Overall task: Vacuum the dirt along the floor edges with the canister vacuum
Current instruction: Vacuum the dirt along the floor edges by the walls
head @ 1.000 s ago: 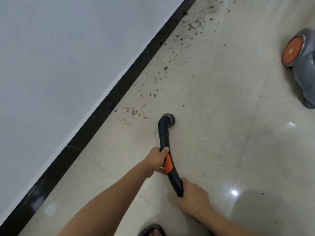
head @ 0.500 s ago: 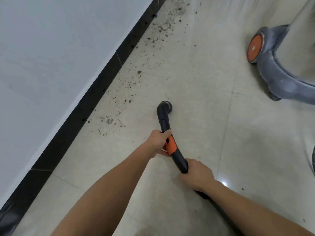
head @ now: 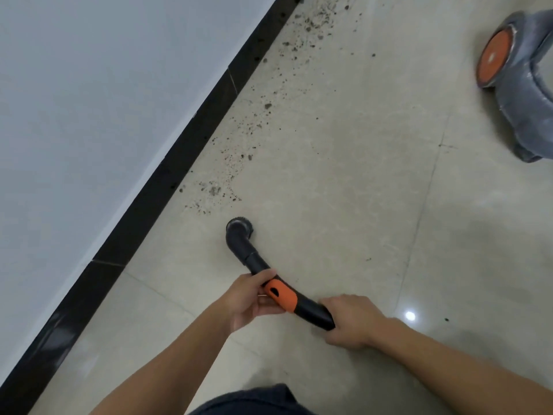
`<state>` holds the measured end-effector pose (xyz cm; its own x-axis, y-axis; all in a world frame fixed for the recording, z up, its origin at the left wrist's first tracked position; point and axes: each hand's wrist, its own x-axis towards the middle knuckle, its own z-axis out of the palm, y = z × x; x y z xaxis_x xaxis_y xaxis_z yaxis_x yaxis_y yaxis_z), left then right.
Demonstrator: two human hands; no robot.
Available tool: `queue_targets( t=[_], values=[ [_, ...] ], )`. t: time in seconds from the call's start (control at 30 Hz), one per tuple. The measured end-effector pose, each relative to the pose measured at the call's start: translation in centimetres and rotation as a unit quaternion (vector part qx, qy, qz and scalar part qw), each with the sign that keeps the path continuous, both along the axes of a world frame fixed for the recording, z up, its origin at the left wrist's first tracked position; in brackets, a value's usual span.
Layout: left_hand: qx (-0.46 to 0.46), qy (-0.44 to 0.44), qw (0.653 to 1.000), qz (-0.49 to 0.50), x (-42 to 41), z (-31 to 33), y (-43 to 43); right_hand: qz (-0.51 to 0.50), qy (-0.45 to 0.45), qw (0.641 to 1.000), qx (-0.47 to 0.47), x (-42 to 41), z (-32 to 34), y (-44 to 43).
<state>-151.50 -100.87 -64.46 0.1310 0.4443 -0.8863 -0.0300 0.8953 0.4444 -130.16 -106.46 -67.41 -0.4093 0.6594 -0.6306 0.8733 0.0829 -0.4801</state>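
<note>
A black curved vacuum wand [head: 254, 259] with an orange band [head: 281, 295] lies low over the beige tiled floor. Its round brush nozzle [head: 239, 227] points down, just short of a trail of dark dirt [head: 227, 181] that runs along the black baseboard [head: 185, 151]. My left hand [head: 251, 298] grips the wand beside the orange band. My right hand [head: 350, 322] grips the wand's rear end, hiding the hose behind it. The grey canister vacuum [head: 526, 94] with an orange wheel stands at the upper right.
A white wall [head: 89, 100] fills the left side above the baseboard. More dirt [head: 314, 22] lies further along the edge at the top. Dark clothing [head: 254, 399] shows at the bottom edge. Glossy floor tiles [head: 359, 175] stretch between wall and canister.
The nozzle has swung left, nearer the dirt patch by the baseboard. The wand now lies flatter, with my two hands further apart. The view has shifted and the canister sits further right.
</note>
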Motion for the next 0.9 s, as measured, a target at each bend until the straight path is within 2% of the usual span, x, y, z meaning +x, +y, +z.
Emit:
queue_targets(
  t=[0.2, 0.37, 0.53, 0.63, 0.77, 0.9],
  values=[
    [0.074, 0.090, 0.993, 0.014, 2.5, -0.3, 6.7, -0.080, -0.021, 0.996, 0.044, -0.9, -0.2, 5.3],
    [0.058, 0.114, 0.992, 0.024, 2.0, 0.1, 8.0, -0.058, -0.017, 0.998, 0.028, -1.3, 0.1, 7.5],
    [0.006, 0.103, 0.993, 0.054, -1.1, 1.1, 3.3, 0.025, -0.017, 0.999, 0.020, -3.2, 0.8, 4.9],
    [-0.005, 0.102, 0.993, 0.057, -2.7, 0.6, 2.5, 0.045, -0.016, 0.998, 0.052, -4.4, 0.2, 4.3],
    [0.028, 0.109, 0.993, 0.046, -2.8, -0.2, 5.2, 0.012, -0.027, 0.996, 0.087, -5.0, -0.6, 5.8],
    [0.051, 0.117, 0.992, 0.021, -1.0, -0.2, 9.5, -0.045, -0.038, 0.995, 0.081, -4.5, -0.8, 8.7]
  ],
)
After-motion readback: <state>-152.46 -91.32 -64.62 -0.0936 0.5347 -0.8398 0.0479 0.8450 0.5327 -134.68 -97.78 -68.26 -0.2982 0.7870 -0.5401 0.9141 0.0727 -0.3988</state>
